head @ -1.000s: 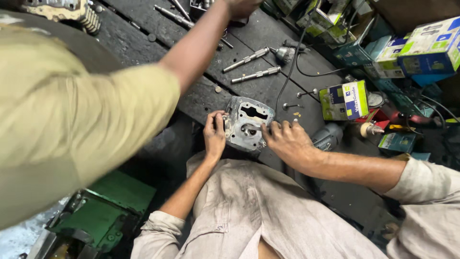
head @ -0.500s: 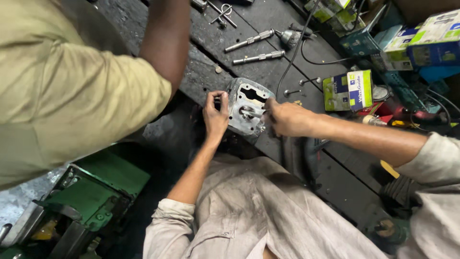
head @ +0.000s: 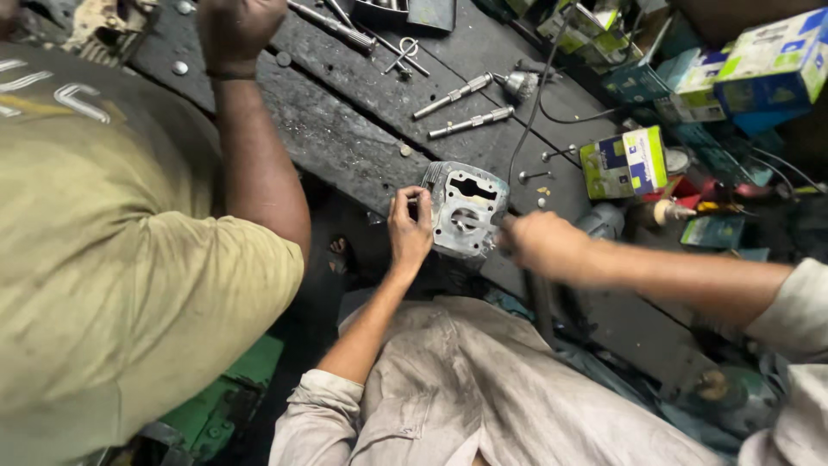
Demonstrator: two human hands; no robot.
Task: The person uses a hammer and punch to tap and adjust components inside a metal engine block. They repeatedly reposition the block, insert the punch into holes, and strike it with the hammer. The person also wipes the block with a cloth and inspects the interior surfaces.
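Note:
A grey metal engine part (head: 464, 209) with several openings stands at the near edge of the dark, greasy workbench (head: 345, 138). My left hand (head: 409, 228) grips its left side, fingers curled over the rim. My right hand (head: 536, 243) is blurred and pressed against its right edge, fingers closed; whether it holds a small tool cannot be told. My lap in pale trousers (head: 457, 388) lies just below.
A co-worker in an olive shirt (head: 121, 267) leans in at the left, arm (head: 254, 164) stretched over the bench. Long bolts (head: 457, 105), a cable and loose screws lie behind the part. Coloured cartons (head: 623, 162) crowd the right; a green machine (head: 224, 406) sits low left.
The view has shifted slightly. My right hand has slid to the part's right edge and is in fast motion. The co-worker's arm reaches farther up the bench.

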